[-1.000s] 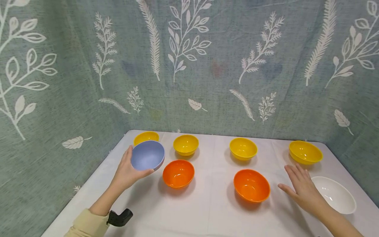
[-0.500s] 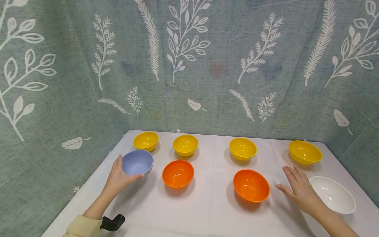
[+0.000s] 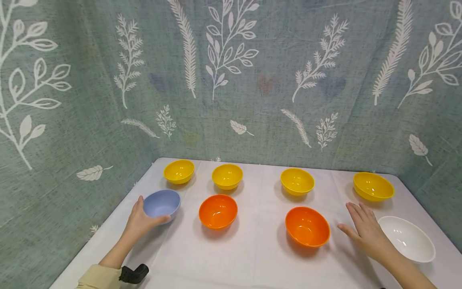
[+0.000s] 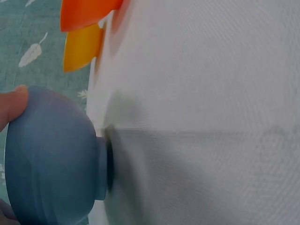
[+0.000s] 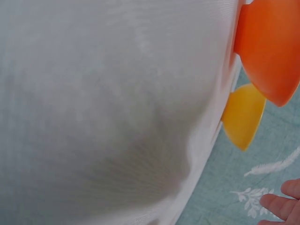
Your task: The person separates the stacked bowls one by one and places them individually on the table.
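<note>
At the left of the head view my left hand [image 3: 138,221] grips a blue bowl [image 3: 162,205] by its near left side, thumb toward the front and fingers behind. The bowl is upright, and its foot is right at the white cloth in the left wrist view, where the thumb [image 4: 14,105] presses near the rim. My right hand [image 3: 369,233] hovers with fingers extended, holding nothing, between an orange bowl [image 3: 307,227] and a white bowl [image 3: 408,237]. It overlaps the white bowl's left edge in the head view.
Along the back stand several yellow bowls [image 3: 296,181], one [image 3: 179,171] just behind the blue bowl. Another orange bowl [image 3: 218,212] sits to the right of the blue one. A white cloth [image 3: 249,257] covers the table, with a leaf-patterned green curtain [image 3: 252,80] behind and at the sides.
My left hand has carried the blue bowl down and left, from in front of the back-left yellow bowl to the cloth, uncovering that yellow bowl. The right hand has stayed almost still.
</note>
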{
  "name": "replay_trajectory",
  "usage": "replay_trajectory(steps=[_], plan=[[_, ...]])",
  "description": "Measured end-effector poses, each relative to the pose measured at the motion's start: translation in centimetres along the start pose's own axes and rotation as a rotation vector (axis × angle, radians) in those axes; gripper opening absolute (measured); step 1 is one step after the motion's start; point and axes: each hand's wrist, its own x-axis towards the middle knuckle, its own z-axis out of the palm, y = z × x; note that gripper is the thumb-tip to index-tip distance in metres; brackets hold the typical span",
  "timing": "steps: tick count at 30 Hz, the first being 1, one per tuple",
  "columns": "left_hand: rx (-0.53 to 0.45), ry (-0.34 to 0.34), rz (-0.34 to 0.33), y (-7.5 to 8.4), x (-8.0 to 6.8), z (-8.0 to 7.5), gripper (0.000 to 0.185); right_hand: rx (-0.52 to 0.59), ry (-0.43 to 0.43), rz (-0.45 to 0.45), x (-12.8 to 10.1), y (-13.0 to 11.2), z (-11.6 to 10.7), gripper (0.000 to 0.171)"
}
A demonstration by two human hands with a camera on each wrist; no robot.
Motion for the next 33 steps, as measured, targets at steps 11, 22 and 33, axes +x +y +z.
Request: replay_trajectory(steps=[11, 22, 33], plan=[[-0.004, -0.025, -0.015, -0.9, 0.1, 0.1, 0.125, 0.021, -0.064, 0.051, 0.0, -0.2, -0.1, 0.071], [-0.015, -0.045, -0.016, -1.6, 0.2, 0.1, 0.125, 0.035, -0.047, 0.024, 0.2, -0.1, 0.0, 0.07], [0.102, 0.185, 0.254, 2.8, -0.8, 1.1, 0.117, -0.008, -0.061, 0.028, 0.1, -0.1, -0.1, 0.076]])
